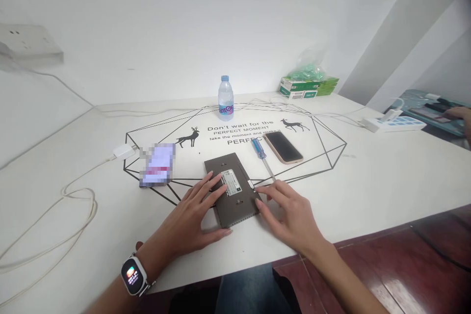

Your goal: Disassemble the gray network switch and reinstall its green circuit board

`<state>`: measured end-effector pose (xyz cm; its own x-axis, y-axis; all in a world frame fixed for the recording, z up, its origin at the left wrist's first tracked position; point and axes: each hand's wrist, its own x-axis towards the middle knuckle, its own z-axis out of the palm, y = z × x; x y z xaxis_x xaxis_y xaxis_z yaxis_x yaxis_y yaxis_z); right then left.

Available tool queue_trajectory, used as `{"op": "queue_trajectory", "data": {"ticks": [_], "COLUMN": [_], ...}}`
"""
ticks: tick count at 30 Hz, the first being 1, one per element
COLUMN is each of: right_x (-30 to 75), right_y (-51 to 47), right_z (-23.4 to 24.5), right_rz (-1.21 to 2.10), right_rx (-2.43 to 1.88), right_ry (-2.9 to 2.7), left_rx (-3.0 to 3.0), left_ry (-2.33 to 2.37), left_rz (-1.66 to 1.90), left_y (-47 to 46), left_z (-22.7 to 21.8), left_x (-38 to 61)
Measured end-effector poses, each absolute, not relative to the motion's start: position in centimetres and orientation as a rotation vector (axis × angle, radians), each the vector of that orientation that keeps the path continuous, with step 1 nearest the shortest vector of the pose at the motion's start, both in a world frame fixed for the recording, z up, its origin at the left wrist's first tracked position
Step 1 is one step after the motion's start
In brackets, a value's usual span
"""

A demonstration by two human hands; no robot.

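A flat dark grey box (231,187) with a white label lies on the white table (386,176) in front of me. My left hand (191,218) rests open on its left side, fingers spread flat, with a smartwatch (133,274) on the wrist. My right hand (290,211) lies at the box's right edge, fingertips touching that edge, fingers stretched out. A blue-handled screwdriver (262,156) lies just beyond my right hand, its tip near my fingers.
A phone (283,147) lies face up right of the screwdriver. A second phone (157,164) on a white charger cable (73,196) sits to the left. A water bottle (225,98), green boxes (307,87) and a power strip (392,121) stand further back. Another person's hand (459,113) shows far right.
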<state>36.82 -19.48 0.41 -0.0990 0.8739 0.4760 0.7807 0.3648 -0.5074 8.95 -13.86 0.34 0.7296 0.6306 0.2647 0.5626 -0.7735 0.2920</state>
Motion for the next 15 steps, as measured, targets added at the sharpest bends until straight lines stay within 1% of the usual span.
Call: {"op": "queue_trajectory", "data": {"ticks": [11, 15], "right_x": [36.7, 36.7], "right_y": [-21.0, -21.1], "right_z": [-0.3, -0.5], "right_rz": [0.107, 0.135], "right_rx": [-1.430, -1.445], "right_ry": [-1.963, -1.965], "left_rx": [2.754, 2.768], "left_ry": [0.953, 0.949], "left_rz": [0.522, 0.525], "left_y": [-13.8, -13.9], "left_z": [0.2, 0.2], "left_x": [8.9, 9.0]}}
